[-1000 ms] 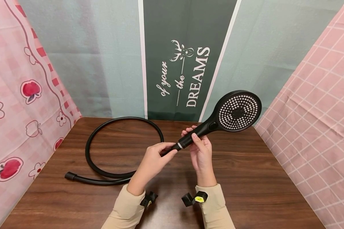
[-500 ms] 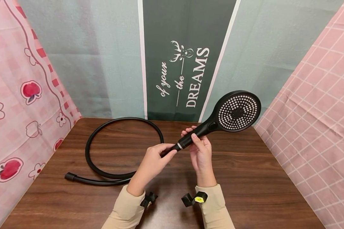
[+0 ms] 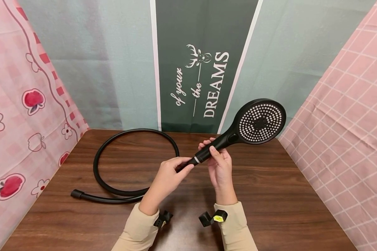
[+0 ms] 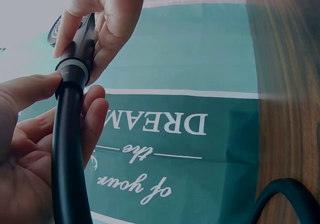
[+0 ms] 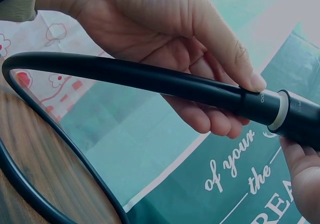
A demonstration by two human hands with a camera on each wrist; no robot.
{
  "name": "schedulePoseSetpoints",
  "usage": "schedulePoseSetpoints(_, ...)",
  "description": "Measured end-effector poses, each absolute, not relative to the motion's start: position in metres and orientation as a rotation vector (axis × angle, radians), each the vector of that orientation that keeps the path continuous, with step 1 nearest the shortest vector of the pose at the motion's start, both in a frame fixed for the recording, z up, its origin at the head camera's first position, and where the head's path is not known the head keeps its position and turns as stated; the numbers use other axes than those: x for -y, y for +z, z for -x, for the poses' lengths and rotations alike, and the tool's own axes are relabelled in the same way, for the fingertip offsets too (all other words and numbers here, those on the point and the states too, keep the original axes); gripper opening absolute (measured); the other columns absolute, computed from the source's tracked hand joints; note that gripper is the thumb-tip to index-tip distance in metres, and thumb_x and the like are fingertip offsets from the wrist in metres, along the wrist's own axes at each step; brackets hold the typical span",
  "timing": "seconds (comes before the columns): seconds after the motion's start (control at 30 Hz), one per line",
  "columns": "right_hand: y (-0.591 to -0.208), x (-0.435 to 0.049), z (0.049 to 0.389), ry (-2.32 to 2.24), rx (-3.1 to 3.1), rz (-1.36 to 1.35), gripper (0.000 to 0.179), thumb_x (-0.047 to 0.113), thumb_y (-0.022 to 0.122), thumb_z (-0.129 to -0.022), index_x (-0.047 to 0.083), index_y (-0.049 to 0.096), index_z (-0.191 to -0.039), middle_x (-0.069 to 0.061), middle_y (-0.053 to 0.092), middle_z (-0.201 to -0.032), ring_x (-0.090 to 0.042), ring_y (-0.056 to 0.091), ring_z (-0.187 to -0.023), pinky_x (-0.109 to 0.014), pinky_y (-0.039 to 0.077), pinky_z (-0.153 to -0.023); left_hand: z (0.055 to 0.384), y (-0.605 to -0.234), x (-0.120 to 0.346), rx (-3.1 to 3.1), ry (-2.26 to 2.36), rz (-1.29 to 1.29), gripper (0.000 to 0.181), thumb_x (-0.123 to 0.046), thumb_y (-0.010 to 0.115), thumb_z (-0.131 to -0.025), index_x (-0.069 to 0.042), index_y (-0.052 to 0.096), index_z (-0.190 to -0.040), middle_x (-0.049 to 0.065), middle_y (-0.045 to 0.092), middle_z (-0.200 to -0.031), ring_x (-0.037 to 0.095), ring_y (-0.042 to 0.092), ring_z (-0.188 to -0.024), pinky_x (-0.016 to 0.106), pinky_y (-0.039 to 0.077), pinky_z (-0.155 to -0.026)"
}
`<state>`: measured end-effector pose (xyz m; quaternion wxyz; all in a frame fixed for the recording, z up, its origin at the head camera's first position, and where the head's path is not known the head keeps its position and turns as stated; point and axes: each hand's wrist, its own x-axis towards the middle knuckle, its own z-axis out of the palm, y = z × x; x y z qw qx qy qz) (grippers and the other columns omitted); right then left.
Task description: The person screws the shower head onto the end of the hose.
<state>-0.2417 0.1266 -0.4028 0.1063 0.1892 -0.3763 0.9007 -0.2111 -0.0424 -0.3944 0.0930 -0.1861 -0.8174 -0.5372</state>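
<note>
A black shower head [image 3: 260, 121] with pale nozzles slants up to the right above the table. My right hand [image 3: 220, 167] grips its handle, thumb on the front and fingers behind. At the handle's lower end, my left hand [image 3: 169, 177] pinches the connector [image 5: 262, 106] of a black shower hose [image 3: 95, 164]. A pale ring [image 4: 74, 63] shows where connector and handle meet. The hose bends down from my left hand, loops over the table and finishes at a free end fitting [image 3: 77, 194] on the left.
The brown wooden table [image 3: 270, 209] has its back edge against a green curtain [image 3: 188, 118] with white lettering. Pink patterned cloths hang at the left [image 3: 34, 139] and right [image 3: 348, 122] sides. Small black wrist cameras sit on both sleeves.
</note>
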Motion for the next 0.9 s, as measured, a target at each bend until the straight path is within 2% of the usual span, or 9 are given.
schedulePoseSetpoints(0.47,-0.3962,-0.1261,0.2380,2.693,1.112,-0.496,0.019,-0.001,0.050,-0.101,0.004,0.060,-0.115,-0.006,0.073,-0.102,-0.017,0.074,-0.098,-0.034,0.054,-0.097,0.2112,-0.3943,0.0412,2.423,-1.581,0.537,0.020,-0.018,0.073,-0.091,-0.013,0.076,-0.110,0.002,0.073,-0.094,0.009,0.059,-0.075,0.022,0.050,-0.067)
schedulePoseSetpoints(0.9,-0.3980,-0.1266,0.2395,2.692,1.109,-0.497,0.018,-0.001,0.052,-0.100,0.004,0.061,-0.115,-0.007,0.073,-0.102,-0.017,0.074,-0.098,-0.033,0.054,-0.097,0.2112,-0.3945,0.0411,2.415,-1.580,0.545,0.019,-0.018,0.074,-0.090,-0.013,0.076,-0.109,0.002,0.073,-0.094,0.009,0.060,-0.076,0.022,0.051,-0.067)
